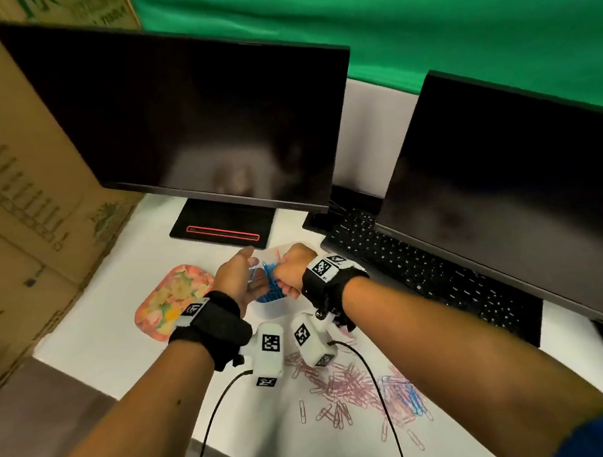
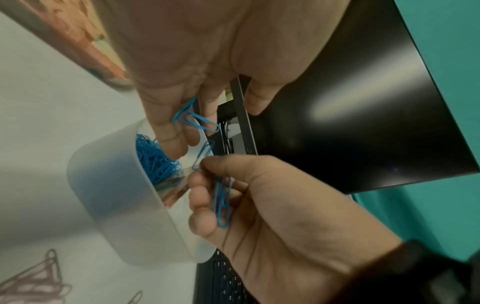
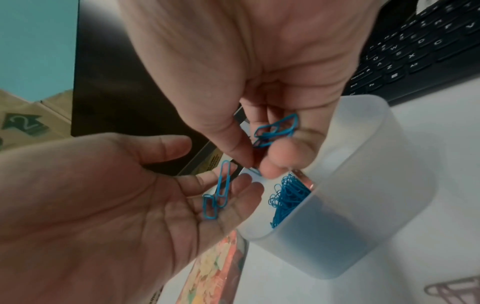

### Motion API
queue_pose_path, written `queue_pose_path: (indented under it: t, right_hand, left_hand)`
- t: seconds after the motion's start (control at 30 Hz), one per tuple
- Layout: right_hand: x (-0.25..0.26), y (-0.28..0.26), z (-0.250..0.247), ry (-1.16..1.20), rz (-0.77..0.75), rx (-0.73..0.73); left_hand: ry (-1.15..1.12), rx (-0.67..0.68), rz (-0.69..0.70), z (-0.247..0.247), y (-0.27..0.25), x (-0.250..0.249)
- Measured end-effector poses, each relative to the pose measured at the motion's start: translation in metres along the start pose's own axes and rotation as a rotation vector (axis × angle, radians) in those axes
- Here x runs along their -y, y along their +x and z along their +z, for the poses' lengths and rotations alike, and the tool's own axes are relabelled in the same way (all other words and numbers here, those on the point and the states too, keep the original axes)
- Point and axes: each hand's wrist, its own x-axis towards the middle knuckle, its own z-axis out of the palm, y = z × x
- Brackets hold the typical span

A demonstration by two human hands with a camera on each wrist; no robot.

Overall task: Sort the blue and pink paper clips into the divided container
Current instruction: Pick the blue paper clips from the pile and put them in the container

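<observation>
A frosted white container (image 1: 275, 310) stands on the white table, with a heap of blue paper clips (image 3: 288, 197) in one compartment. Both hands hover right over its rim. My left hand (image 1: 238, 278) lies palm up with relaxed fingers, and a few blue clips (image 3: 217, 197) rest loose on them. My right hand (image 1: 293, 269) is curled round a small bunch of blue clips (image 3: 276, 130), and its thumb and forefinger pinch one more clip (image 2: 203, 156) above the container (image 2: 116, 195). Loose pink clips (image 1: 344, 382) with some blue ones (image 1: 400, 392) lie near me.
A flowered pink tray (image 1: 174, 299) sits left of the container. Two dark monitors stand behind, one stand (image 1: 222, 228) just beyond the hands. A black keyboard (image 1: 425, 268) lies to the right. Cardboard boxes (image 1: 12, 182) wall the left side. Wrist cables cross the clip pile.
</observation>
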Motion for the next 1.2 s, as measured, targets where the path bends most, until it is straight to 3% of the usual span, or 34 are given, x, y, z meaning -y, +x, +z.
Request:
queue_pose_path:
  t: [0.2, 0.37, 0.5, 0.6, 0.7, 0.87, 1.0, 1.13, 1.2]
  right_hand:
    - [0.008, 0.006, 0.0, 0.055, -0.042, 0.057]
    - [0.009, -0.003, -0.002, -0.17, -0.131, 0.022]
    - [-0.016, -0.014, -0.019, -0.016, -0.162, -0.036]
    - [-0.056, -0.028, -0.042, 0.177, -0.112, -0.066]
    - [-0.112, -0.05, -0.069, 0.173, -0.04, -0.164]
    - [-0.196, -0.089, -0.097, -0.24, 0.086, -0.269]
    - [-0.241, -0.117, -0.091, -0.446, 0.17, -0.217]
    - [-0.266, -0.135, -0.064, -0.361, 0.208, -0.198]
    - [-0.271, -0.141, -0.05, -0.324, 0.195, -0.209]
  left_hand:
    - [0.153, -0.039, 0.033, 0.002, 0.004, -0.006]
    - [0.242, -0.042, 0.136, 0.008, -0.002, -0.004]
    - [0.355, -0.028, 0.282, 0.017, -0.01, 0.004]
    - [0.5, 0.066, 0.441, 0.027, -0.018, 0.02]
    - [0.758, 0.224, 0.549, 0.041, -0.027, 0.046]
    - [1.17, 0.492, 0.628, 0.069, -0.044, 0.091]
    - [1.445, 0.642, 0.69, 0.088, -0.052, 0.126]
    - [1.679, 0.793, 0.759, 0.096, -0.057, 0.16]
    - [1.761, 0.8, 0.788, 0.094, -0.057, 0.171]
